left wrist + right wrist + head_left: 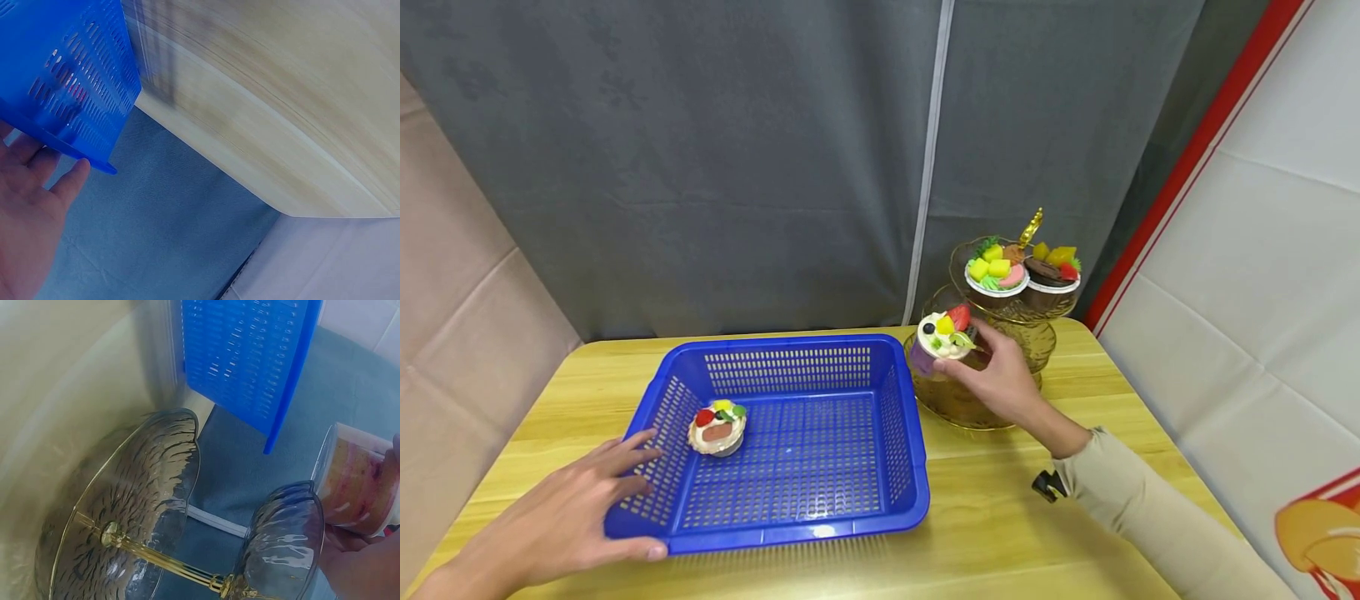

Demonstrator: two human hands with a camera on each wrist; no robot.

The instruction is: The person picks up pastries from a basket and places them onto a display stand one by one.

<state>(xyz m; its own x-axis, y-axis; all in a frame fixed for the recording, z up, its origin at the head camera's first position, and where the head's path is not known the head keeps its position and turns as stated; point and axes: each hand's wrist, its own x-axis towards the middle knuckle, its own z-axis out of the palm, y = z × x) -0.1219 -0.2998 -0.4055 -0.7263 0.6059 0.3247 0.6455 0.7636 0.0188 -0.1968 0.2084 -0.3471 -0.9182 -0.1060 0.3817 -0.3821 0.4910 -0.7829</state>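
My right hand (1000,375) pinches a cream-topped dessert cup (931,357) with strawberry, lime and a blueberry, between thumb and fingers. It hovers at the left side of a gold tiered stand (962,408). In the right wrist view the dessert cup (359,481) shows layers through its clear side, near a glassy tier (284,540). My left hand (576,500) grips the near left corner of a blue plastic basket (805,533), fingers over the rim. Inside the basket, at left, lies a fruit tart (718,429). Two cupcakes, one yellow-topped (996,271) and one chocolate-topped (1051,271), sit on the top tier.
Basket and stand share a wooden table (1022,533). A grey curtain (737,167) hangs behind the table's far edge. A white panel (1262,275) with red trim stands at the right, a pale one (467,250) at the left.
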